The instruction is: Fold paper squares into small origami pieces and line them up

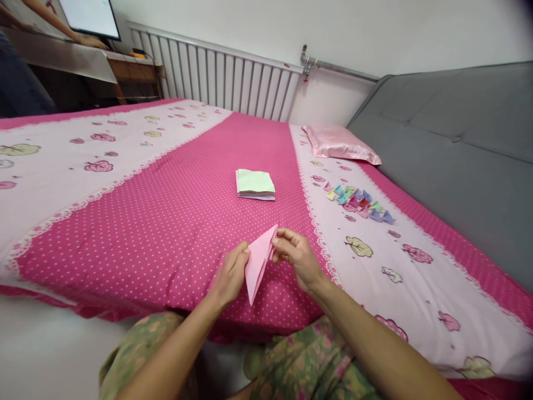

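A sheet of pink origami paper [259, 256], folded into a pointed triangular shape, is held up over the near edge of the bed. My left hand [233, 269] grips its left side, thumb on the front face and the other fingers mostly hidden behind. At the upper right corner, my right hand [297, 254] pinches the layered edge between thumb and fingers. Beyond the hands lies a stack of square paper [255, 182] with a pale green sheet on top. Off to the right sits a cluster of small folded paper pieces [361, 202] in several colours.
The bed [166, 222] has a pink dotted and white tree-patterned cover. A pink pillow [339, 144] rests near the grey headboard [453, 133]. Behind stands a white radiator [220, 72]. At the far left, another person's arm [62, 22] reaches onto a desk beside a monitor [91, 18].
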Demonstrator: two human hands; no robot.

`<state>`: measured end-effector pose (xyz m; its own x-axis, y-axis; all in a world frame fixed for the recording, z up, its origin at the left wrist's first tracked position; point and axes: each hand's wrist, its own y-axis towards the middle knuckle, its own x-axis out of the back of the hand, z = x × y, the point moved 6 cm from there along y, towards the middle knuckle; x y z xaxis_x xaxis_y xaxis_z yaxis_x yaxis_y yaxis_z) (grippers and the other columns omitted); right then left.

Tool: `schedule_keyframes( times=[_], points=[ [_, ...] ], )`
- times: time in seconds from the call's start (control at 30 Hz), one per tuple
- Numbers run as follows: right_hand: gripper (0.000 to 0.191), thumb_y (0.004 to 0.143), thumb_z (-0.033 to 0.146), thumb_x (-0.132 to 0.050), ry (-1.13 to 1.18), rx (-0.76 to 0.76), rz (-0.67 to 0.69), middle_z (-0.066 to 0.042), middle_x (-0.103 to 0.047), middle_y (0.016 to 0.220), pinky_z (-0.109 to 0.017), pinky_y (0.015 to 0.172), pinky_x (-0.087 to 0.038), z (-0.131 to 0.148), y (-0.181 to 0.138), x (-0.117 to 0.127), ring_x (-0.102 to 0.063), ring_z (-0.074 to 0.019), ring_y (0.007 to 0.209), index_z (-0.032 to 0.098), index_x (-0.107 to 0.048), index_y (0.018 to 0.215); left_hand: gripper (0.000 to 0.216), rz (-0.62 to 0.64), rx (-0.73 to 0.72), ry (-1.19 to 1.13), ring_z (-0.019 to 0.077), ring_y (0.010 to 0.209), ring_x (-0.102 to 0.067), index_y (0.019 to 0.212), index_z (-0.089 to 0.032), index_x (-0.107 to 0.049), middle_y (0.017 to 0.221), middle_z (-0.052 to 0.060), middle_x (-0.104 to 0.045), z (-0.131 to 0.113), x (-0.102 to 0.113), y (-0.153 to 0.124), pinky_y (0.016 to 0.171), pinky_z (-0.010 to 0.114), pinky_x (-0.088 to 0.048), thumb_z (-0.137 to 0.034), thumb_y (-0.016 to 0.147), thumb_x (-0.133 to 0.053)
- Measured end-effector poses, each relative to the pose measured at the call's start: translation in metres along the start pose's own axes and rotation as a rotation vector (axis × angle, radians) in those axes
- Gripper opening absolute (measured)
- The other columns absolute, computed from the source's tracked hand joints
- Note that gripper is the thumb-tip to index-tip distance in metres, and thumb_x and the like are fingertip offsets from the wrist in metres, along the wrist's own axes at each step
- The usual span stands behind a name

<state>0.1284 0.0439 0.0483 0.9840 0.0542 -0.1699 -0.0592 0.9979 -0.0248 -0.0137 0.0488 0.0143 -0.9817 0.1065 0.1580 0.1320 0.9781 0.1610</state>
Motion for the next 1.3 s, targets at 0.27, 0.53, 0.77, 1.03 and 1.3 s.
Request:
schedule_keyframes(
  times=[0.27,0.53,0.77,1.03,1.3],
  points=[
    [0.020,0.061,0.021,-0.065,-0.037,-0.030,0.042,-0.002,-0.066,0.075,-0.025,0.061,-0.046,-0.010,0.003,-0.006,-0.058,-0.0122,0.063,0.016,-0.063,0.081,0.023,-0.018,-0.053,0.107,0.0159,0.062,-0.044,0.064,-0.021,-0.045,0.062,-0.002,-0.046,-0.010,-0.003,-0.003,0.061,0.027,-0.033,-0.027,0.084,-0.037],
    [0.013,0.064,0.018,-0.062,-0.294,0.107,0.017,-0.003,-0.065,0.072,-0.026,0.058,-0.045,-0.023,0.002,-0.011,-0.057,-0.0157,0.062,0.016,-0.062,0.077,0.016,-0.006,0.028,-0.126,0.0169,0.063,-0.046,0.072,-0.023,-0.054,0.066,0.000,-0.051,-0.007,-0.010,-0.007,0.065,0.028,-0.039,-0.036,0.079,-0.049],
    [0.013,0.073,0.030,-0.053,-0.608,0.264,-0.228,0.000,-0.057,0.057,-0.023,0.045,-0.033,0.002,-0.007,-0.001,-0.049,-0.0135,0.050,0.018,-0.056,0.067,0.046,0.093,0.131,-0.328,0.0176,0.074,-0.058,0.120,-0.020,-0.046,0.087,0.005,-0.061,-0.006,-0.018,-0.008,0.068,0.029,-0.045,-0.042,0.080,-0.047],
    [0.016,0.069,0.019,-0.054,-0.847,0.311,-0.162,-0.001,-0.063,0.070,-0.025,0.054,-0.036,0.005,-0.012,-0.010,-0.054,-0.0153,0.060,0.022,-0.062,0.082,0.042,0.118,0.041,-0.220,0.0253,0.096,-0.057,0.108,-0.017,-0.059,0.105,0.010,-0.064,-0.004,-0.029,-0.009,0.085,0.036,-0.042,-0.032,0.069,-0.064],
    [0.027,0.067,0.010,-0.045,-0.893,0.293,-0.161,-0.001,-0.065,0.075,-0.025,0.057,-0.037,0.001,-0.008,-0.008,-0.055,-0.0160,0.062,0.020,-0.062,0.085,0.033,0.053,0.036,-0.202,0.0226,0.102,-0.055,0.107,-0.017,-0.060,0.111,0.008,-0.062,-0.007,-0.024,-0.009,0.090,0.034,-0.040,-0.027,0.076,-0.054]
  ],
)
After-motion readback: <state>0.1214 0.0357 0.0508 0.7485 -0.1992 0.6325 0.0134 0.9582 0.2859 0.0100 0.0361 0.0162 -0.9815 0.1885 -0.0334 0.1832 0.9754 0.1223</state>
